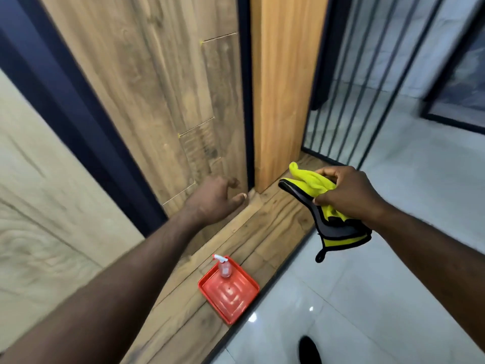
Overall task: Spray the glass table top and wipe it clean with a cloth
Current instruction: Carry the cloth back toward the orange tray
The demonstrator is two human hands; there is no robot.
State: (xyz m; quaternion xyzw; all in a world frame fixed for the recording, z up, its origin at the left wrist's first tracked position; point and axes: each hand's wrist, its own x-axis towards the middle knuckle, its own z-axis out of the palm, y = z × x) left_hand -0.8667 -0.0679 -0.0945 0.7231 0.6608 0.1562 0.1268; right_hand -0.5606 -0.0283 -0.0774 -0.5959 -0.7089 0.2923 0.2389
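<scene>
At the far left of the frame stood a pale wood-grain panel point(39, 179), edged by a dark blue strip point(78, 114) running diagonally; next to it rose a brown wooden wall panel point(157, 88). The left hand point(212, 199) reached out in the centre-left, close to the foot of that panel; its fingers point(233, 183) were loosely apart and held nothing; blur made it impossible to tell whether they touched the wood. Below it, in the lower centre, a red tray point(236, 303) lay on a wooden ledge point(262, 227), near the ledge's edge; a small clear spray bottle point(225, 267) with a white and red nozzle stood upright in the tray's upper corner. Above, a lighter orange-brown post point(283, 88) stood on the ledge. Right of centre, the right hand point(351, 195) gripped a yellow cloth point(315, 185) with black trim, fingers curled tight around the bunched fabric; the cloth hung in the air, well apart from the bottle. Black bars point(354, 88) filled the upper right; glossy grey floor tiles point(393, 285) spread across the lower right.
</scene>
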